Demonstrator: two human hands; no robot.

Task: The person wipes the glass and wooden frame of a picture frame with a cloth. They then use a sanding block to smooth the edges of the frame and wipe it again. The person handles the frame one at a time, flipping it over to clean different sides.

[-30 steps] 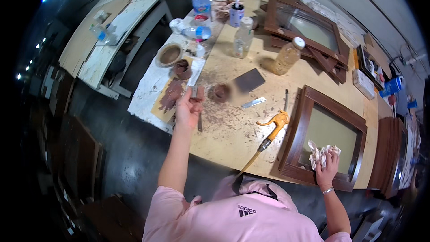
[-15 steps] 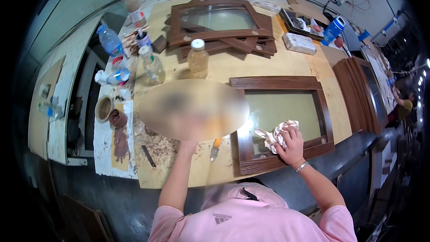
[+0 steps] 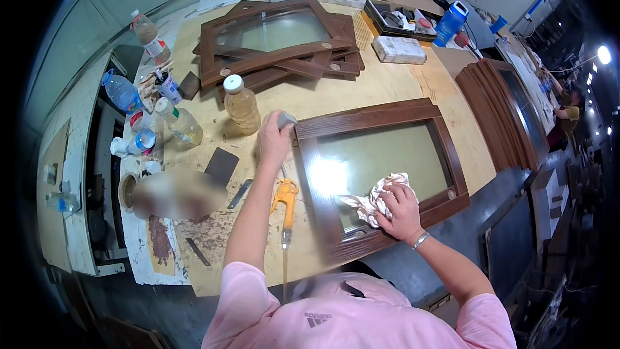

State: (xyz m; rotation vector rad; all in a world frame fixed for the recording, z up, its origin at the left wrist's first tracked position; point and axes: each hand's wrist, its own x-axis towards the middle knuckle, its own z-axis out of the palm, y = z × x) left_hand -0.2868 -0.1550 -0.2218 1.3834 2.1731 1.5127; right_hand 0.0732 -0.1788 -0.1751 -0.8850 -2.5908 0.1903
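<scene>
A dark brown wooden frame with a glass pane [image 3: 381,148] lies flat on the worktable before me, slightly turned. My right hand [image 3: 399,210] is closed on a crumpled whitish rag [image 3: 369,205], pressed against the glass at the frame's near right part. At the frame's far left corner, my left hand [image 3: 276,136] grips a small grey block [image 3: 287,119], perhaps a sanding sponge; the fingers partly cover it. Beside my left forearm lies a yellow air blow gun [image 3: 285,203] with its hose running toward me. A dark flat sheet [image 3: 221,166] and a dark strip [image 3: 240,194] lie left of that forearm.
Stacked glazed frames [image 3: 278,42] sit at the back, and more brown panels [image 3: 500,113] stand at the right. A capped bottle [image 3: 241,106] is close to my left hand. Several bottles [image 3: 177,123] crowd the left. A wrapped white block [image 3: 399,50] lies far right. A blurred patch hides part of the left.
My left hand has come out of the blurred area to the frame's far left corner, with the grey block in it. The frame looks tilted as the view turned. My right hand stays on the rag.
</scene>
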